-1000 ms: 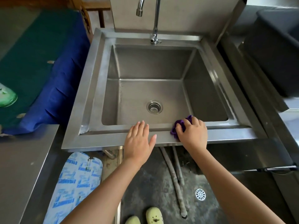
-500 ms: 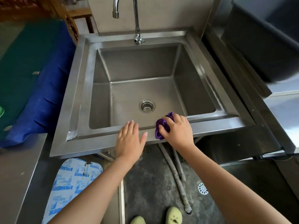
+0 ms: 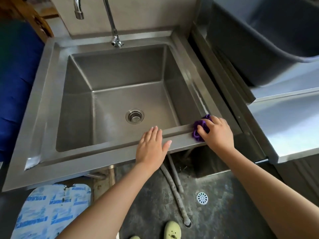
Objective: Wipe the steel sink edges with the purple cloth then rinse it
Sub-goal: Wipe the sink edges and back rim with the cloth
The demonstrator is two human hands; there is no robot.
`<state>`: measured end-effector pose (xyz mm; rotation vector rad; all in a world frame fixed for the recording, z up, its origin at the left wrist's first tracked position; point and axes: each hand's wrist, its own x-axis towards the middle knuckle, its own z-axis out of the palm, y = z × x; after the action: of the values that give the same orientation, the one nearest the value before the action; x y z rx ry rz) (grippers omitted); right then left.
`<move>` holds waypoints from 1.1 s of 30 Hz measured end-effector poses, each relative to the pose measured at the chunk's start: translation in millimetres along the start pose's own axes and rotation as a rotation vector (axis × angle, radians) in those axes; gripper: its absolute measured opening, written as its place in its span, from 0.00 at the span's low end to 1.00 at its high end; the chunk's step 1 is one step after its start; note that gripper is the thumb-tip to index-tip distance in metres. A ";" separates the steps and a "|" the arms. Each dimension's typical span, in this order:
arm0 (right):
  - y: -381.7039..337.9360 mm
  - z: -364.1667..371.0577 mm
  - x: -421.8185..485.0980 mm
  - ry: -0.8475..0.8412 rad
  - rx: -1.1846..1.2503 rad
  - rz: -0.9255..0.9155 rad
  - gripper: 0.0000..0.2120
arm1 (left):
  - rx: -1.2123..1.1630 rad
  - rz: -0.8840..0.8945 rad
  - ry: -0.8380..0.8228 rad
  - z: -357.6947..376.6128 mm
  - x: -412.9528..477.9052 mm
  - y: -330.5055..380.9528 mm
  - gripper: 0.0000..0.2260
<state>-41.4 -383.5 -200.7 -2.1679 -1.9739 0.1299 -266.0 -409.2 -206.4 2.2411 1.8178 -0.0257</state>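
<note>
A square steel sink [image 3: 51, 87] with a round drain [image 3: 134, 116] fills the middle of the view. Its tap [image 3: 113, 23] rises at the back, with no water running. My right hand [image 3: 217, 134] grips a bunched purple cloth [image 3: 198, 130] and presses it on the sink's front edge, close to the front right corner. My left hand [image 3: 151, 147] rests flat on the same front edge, fingers straight, a short way left of the cloth.
A dark grey tub [image 3: 269, 37] stands on a steel counter [image 3: 290, 121] to the right. Blue and green fabric [image 3: 15, 80] lies left of the sink. Below are grey hoses [image 3: 174, 190], a white floor drain [image 3: 202, 198], a printed sack [image 3: 51, 211] and my pale green shoe [image 3: 172, 230].
My right hand has slid the purple cloth rightwards along the front edge, from beside my left hand to near the right corner. My left hand has stayed on the front edge.
</note>
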 end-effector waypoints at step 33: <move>59.1 -20.3 40.3 -0.312 0.405 -0.041 0.35 | -0.349 0.108 0.028 2.7 114.9 144.3 0.24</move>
<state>24.3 -350.4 -190.4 -1.9299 -1.9287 0.8296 -101.2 -326.4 -202.0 2.0929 1.5680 0.3199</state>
